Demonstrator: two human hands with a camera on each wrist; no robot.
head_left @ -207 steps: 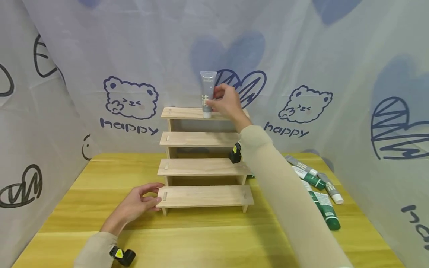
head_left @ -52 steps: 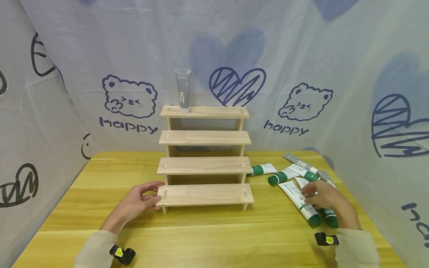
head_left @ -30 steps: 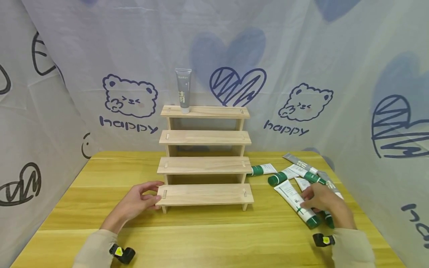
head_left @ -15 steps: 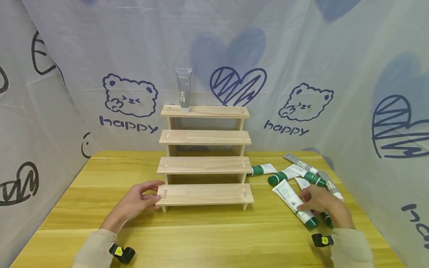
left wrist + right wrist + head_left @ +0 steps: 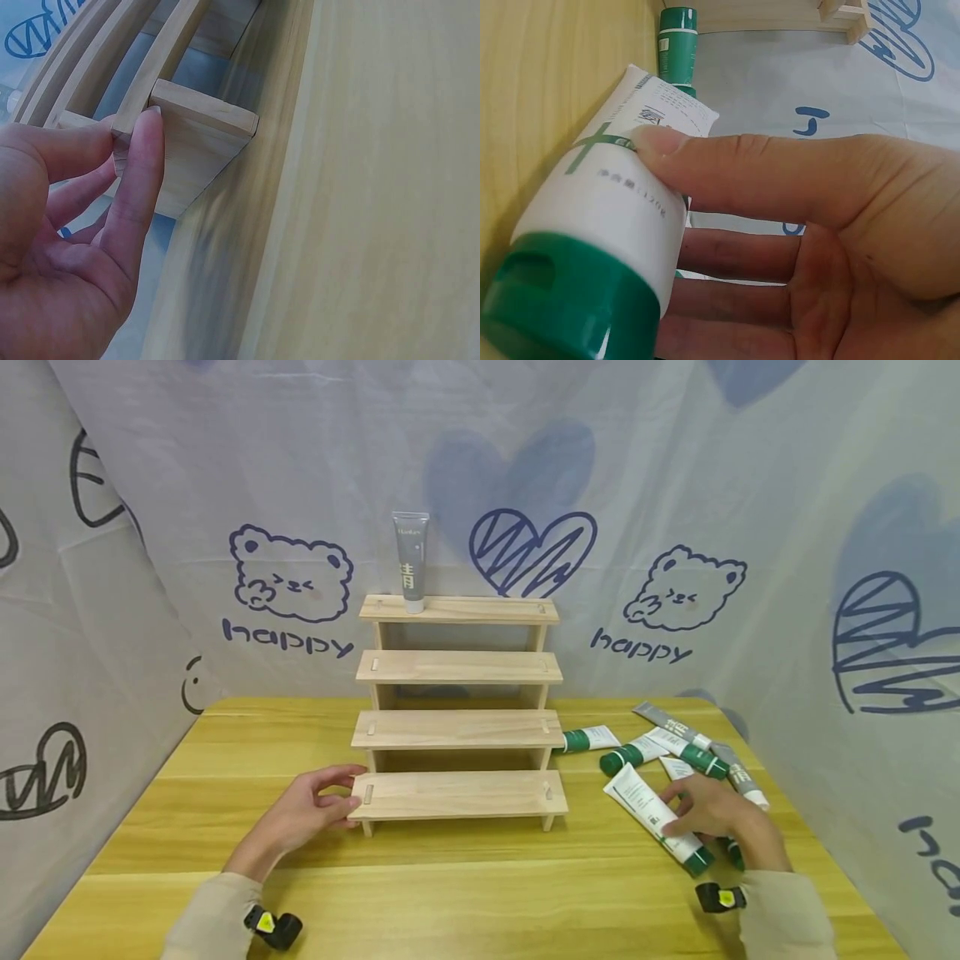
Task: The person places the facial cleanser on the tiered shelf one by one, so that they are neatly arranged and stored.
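1. A pale cloth (image 5: pixel 322 460) spans the top of the frame and drops down both sides.
2. A bear drawing (image 5: pixel 291 578) sits left of centre on it, a second bear (image 5: pixel 684 591) right of centre, each above the word "happy" (image 5: pixel 288 640).
3. A striped heart (image 5: pixel 532 556) lies between the bears, overlapped by a plain blue heart (image 5: pixel 501 493).
4. The yellow wood-grained worktop (image 5: pixel 465 893) fills the lower middle of the frame.

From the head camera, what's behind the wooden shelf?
A green-and-white tube sticks out past the right side of the wooden shelf, which covers the tube's left end. A patterned curtain hangs farther back. Anything else behind the shelf is hidden.
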